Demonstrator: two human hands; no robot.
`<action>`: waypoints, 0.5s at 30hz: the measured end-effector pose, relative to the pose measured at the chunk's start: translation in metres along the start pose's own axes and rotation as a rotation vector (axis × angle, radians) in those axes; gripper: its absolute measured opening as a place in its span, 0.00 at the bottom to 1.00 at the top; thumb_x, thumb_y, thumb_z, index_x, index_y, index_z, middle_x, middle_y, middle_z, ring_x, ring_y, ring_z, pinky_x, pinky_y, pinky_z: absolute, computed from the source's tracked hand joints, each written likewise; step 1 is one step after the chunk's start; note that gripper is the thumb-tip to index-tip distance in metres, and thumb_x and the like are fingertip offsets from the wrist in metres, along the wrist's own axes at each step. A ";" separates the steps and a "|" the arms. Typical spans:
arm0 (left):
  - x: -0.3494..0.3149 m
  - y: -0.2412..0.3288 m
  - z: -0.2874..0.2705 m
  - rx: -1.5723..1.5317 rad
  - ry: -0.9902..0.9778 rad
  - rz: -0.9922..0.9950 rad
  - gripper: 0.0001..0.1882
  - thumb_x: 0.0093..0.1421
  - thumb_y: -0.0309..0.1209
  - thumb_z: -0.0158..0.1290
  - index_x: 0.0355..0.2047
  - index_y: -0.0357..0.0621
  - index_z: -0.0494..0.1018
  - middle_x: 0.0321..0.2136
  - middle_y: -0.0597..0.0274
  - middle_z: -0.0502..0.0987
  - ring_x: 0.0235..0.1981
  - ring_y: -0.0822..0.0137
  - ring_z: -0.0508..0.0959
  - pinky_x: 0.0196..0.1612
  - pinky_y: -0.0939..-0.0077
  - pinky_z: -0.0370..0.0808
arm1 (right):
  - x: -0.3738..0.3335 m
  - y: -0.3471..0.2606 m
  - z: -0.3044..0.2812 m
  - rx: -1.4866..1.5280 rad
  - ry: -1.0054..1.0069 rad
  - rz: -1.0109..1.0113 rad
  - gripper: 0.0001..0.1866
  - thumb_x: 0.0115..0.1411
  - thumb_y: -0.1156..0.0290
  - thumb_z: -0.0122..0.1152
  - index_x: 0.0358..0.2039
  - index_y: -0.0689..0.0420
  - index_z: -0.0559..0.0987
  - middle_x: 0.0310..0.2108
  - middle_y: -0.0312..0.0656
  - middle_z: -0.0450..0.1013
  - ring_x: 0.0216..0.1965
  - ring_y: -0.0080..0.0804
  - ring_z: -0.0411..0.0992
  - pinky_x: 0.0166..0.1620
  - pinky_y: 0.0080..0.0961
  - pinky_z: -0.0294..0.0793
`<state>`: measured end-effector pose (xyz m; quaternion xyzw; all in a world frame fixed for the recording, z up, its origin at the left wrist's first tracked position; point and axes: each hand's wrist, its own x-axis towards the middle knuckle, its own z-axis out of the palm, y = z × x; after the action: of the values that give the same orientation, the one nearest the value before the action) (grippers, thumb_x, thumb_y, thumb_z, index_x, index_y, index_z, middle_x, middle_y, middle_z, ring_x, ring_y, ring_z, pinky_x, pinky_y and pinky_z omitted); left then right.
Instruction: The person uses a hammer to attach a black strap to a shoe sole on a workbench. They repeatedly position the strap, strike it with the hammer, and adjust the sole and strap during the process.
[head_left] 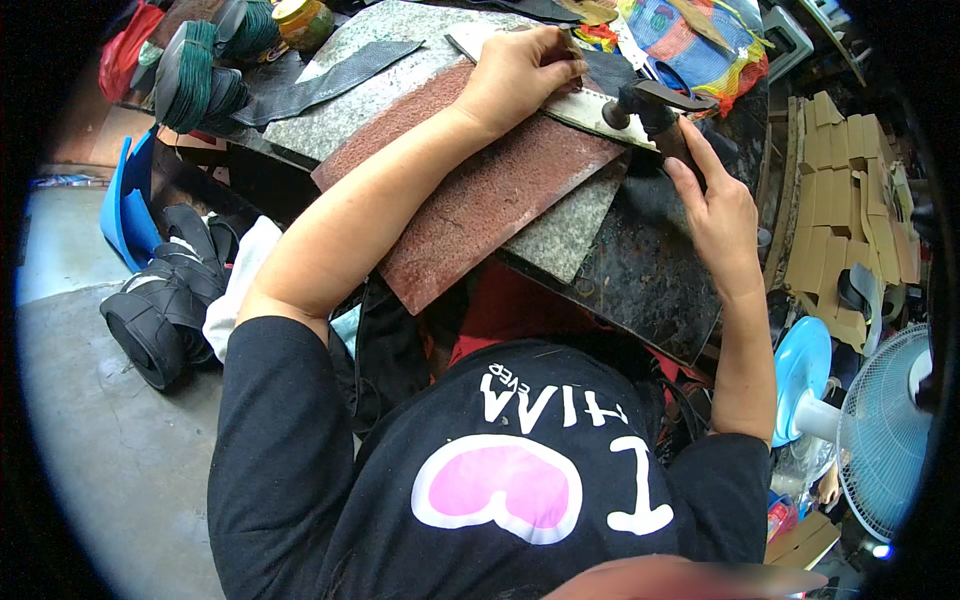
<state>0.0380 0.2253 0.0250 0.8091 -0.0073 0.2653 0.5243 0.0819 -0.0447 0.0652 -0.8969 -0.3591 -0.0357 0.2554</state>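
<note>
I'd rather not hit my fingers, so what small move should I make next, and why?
I'd probably slide your left hand a little farther left along the pale strip: it sits close to the hammer, which your right hand holds near the strip's right end.

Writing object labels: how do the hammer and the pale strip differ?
Colour: the hammer is mostly dark; the pale strip is off-white.
Shape: the hammer has a chunky head on a handle; the pale strip is long, narrow and thin.
Pose: the hammer is held in the right grip; the pale strip lies across the reddish-brown slab.
</note>
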 end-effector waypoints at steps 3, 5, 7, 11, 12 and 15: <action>-0.004 0.009 0.000 0.239 -0.013 0.164 0.08 0.59 0.26 0.58 0.39 0.39 0.77 0.29 0.55 0.81 0.30 0.68 0.82 0.37 0.73 0.78 | 0.007 -0.010 -0.015 0.167 -0.032 0.058 0.23 0.64 0.56 0.59 0.59 0.44 0.75 0.40 0.53 0.79 0.40 0.43 0.80 0.42 0.35 0.76; -0.003 0.014 0.001 0.374 0.001 0.292 0.08 0.59 0.26 0.59 0.38 0.40 0.76 0.29 0.52 0.80 0.30 0.63 0.82 0.36 0.72 0.78 | 0.012 -0.024 -0.034 0.188 0.068 0.041 0.22 0.64 0.60 0.62 0.57 0.50 0.76 0.48 0.51 0.78 0.40 0.29 0.80 0.45 0.30 0.76; -0.002 0.017 0.003 0.406 -0.008 0.313 0.08 0.58 0.27 0.59 0.38 0.40 0.76 0.29 0.50 0.79 0.30 0.58 0.82 0.35 0.70 0.77 | 0.013 -0.039 -0.058 0.367 0.225 -0.210 0.23 0.67 0.66 0.58 0.61 0.54 0.73 0.40 0.45 0.80 0.31 0.23 0.74 0.35 0.22 0.74; 0.000 0.020 0.007 0.442 -0.004 0.421 0.08 0.58 0.29 0.58 0.37 0.40 0.75 0.28 0.47 0.78 0.30 0.51 0.81 0.34 0.65 0.77 | 0.010 -0.051 -0.058 0.573 0.462 -0.426 0.25 0.68 0.66 0.56 0.64 0.54 0.68 0.32 0.41 0.77 0.27 0.19 0.72 0.29 0.16 0.70; 0.001 0.021 0.008 0.473 -0.022 0.409 0.08 0.58 0.29 0.58 0.37 0.40 0.75 0.29 0.47 0.78 0.31 0.50 0.81 0.34 0.64 0.77 | 0.010 -0.048 -0.050 0.394 0.440 -0.413 0.25 0.68 0.64 0.57 0.64 0.53 0.69 0.32 0.42 0.79 0.28 0.23 0.75 0.31 0.20 0.73; 0.000 0.021 0.009 0.518 -0.024 0.378 0.08 0.58 0.30 0.57 0.36 0.40 0.75 0.28 0.46 0.78 0.32 0.48 0.80 0.35 0.60 0.77 | 0.013 -0.023 -0.023 0.195 0.159 -0.107 0.25 0.67 0.58 0.57 0.62 0.48 0.71 0.39 0.52 0.80 0.37 0.39 0.80 0.38 0.31 0.76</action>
<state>0.0363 0.2080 0.0398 0.9030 -0.0960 0.3418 0.2421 0.0793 -0.0337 0.0984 -0.8419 -0.3867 -0.0849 0.3667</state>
